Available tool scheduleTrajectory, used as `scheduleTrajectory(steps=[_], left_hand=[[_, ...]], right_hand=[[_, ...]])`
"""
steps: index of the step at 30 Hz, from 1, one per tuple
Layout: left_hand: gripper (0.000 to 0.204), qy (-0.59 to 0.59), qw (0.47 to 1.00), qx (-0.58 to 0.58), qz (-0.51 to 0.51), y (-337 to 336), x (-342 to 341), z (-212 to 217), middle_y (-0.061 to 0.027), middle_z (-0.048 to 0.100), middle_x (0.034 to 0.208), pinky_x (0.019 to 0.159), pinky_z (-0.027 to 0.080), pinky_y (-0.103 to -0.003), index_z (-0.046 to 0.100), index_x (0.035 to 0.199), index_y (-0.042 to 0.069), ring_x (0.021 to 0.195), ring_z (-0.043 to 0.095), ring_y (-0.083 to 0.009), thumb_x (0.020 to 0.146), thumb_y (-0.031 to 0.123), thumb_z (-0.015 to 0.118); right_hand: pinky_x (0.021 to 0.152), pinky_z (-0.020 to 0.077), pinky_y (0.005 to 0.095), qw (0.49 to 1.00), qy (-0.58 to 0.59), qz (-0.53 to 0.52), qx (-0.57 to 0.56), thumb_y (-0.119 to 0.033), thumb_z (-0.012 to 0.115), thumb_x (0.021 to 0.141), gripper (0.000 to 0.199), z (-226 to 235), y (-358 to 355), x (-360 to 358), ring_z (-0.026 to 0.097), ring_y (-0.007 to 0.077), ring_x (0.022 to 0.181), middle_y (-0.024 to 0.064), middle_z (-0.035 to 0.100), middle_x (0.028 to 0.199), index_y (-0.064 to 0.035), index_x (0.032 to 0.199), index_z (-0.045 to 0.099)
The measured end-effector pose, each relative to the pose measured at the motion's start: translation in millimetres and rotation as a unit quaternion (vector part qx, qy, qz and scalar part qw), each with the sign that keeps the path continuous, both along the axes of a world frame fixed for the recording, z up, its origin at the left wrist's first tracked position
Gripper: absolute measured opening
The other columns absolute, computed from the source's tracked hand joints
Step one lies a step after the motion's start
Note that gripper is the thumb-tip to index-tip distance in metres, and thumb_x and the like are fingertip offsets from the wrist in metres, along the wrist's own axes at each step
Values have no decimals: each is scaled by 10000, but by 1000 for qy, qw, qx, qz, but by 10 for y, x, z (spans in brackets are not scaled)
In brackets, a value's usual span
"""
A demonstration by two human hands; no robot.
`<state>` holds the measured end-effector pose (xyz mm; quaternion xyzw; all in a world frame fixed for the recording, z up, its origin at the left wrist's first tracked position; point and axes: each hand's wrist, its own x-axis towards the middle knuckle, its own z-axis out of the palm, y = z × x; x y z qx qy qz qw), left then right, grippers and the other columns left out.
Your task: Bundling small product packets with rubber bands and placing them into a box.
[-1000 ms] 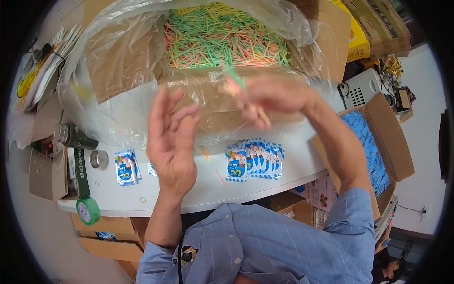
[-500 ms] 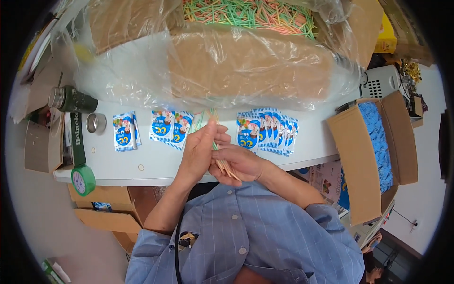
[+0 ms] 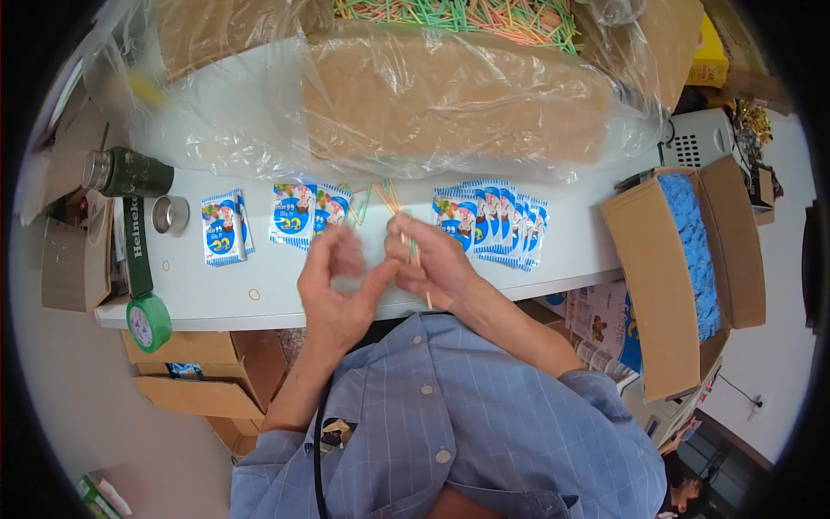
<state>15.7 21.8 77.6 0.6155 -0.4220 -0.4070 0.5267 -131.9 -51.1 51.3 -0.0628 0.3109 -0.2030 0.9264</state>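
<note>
My right hand [image 3: 437, 259] is closed around a few thin pastel sticks [image 3: 396, 201] in pink, yellow and green. Their ends show above the fingers and one pokes out below. Beside it, my left hand [image 3: 337, 285] has its thumb and fingers apart, the fingertips blurred by motion; its thumb tip is close to the right hand's fingers. Some loose sticks [image 3: 360, 208] lie on the white table just beyond the hands. Blue and white packets lie in overlapping groups: a row [image 3: 497, 223] right of my hands, a small group [image 3: 296, 210] to the left, and a further stack [image 3: 223, 229].
At the back, a large carton [image 3: 450, 95] draped in clear plastic holds a heap of sticks [image 3: 467, 16]. To the right stands an open carton [image 3: 657, 294] with blue contents. On the left are a dark green flask [image 3: 134, 173], a metal cup [image 3: 169, 214] and green tape [image 3: 149, 323].
My hands have parted. The left hand has moved off to the left and spread its fingers, while the right keeps the sticks, fewer of them now showing below it.
</note>
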Motion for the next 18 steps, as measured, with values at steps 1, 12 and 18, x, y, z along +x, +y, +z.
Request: scheduleTrajectory(steps=[1, 12, 18], left_hand=[[178, -7, 997, 53, -52, 130, 95, -1, -18, 660, 887, 635, 424, -205, 653, 1080, -1, 760, 572, -54, 933, 96, 680], [195, 142, 952, 214, -167, 141, -101, -56, 4, 620, 699, 507, 398, -203, 663, 910, 0, 568, 506, -32, 982, 180, 644], [180, 84, 965, 188, -160, 315, 69, -36, 4, 618, 689, 516, 416, -202, 662, 923, 3, 565, 510, -38, 995, 162, 618]], right_hand=[[368, 256, 206, 998, 17, -51, -18, -362, 486, 1043, 239, -5, -18, 25, 390, 68, 491, -18, 485, 724, -134, 979, 525], [452, 371, 272, 965, 85, -226, -103, -354, 435, 1065, 250, -13, 32, 225, 439, 121, 532, 8, 499, 738, -123, 989, 492], [636, 524, 374, 940, 95, -272, -184, -331, 441, 1063, 250, -146, -42, 40, 584, 196, 632, 77, 587, 804, -93, 1010, 493]])
